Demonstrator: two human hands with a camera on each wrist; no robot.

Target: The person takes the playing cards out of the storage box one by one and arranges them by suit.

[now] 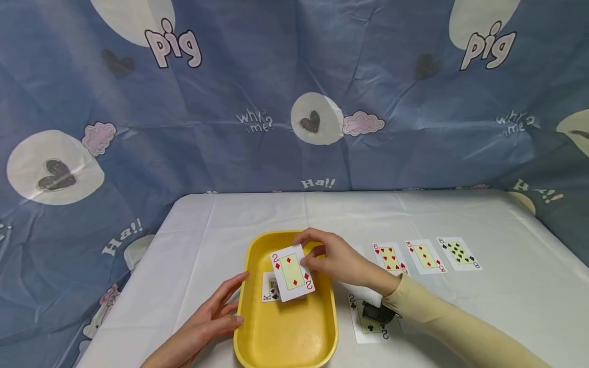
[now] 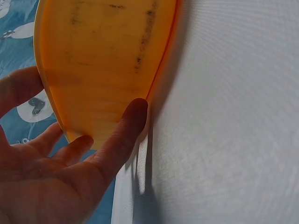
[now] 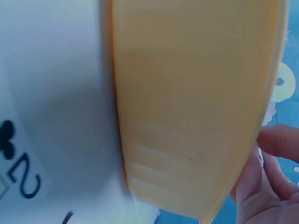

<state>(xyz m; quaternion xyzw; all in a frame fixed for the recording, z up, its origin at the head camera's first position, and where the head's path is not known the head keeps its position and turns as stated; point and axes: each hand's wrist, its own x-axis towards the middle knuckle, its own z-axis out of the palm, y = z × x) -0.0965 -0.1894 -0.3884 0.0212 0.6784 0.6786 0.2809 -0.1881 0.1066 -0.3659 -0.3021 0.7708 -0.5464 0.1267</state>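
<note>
A yellow plastic tray (image 1: 286, 340) stands on the white table in front of me. My right hand (image 1: 329, 259) reaches over its right rim and pinches a two of diamonds (image 1: 291, 276) by its upper right side, tilted and face up above the tray. Under it, partly covered, a king of spades (image 1: 268, 289) lies face up. My left hand (image 1: 207, 322) touches the tray's left outer wall with spread fingers; the left wrist view shows the thumb (image 2: 122, 135) against that wall (image 2: 103, 60). In the right wrist view the tray's wall (image 3: 196, 93) hides the cards.
Right of the tray lies a two of clubs (image 1: 363, 332), partly under a black wrist device (image 1: 378, 313). Farther right, a six of hearts (image 1: 388, 258), a three of diamonds (image 1: 425, 256) and an eight of spades (image 1: 458, 253) form a row. A blue printed cloth (image 1: 257, 163) hangs behind.
</note>
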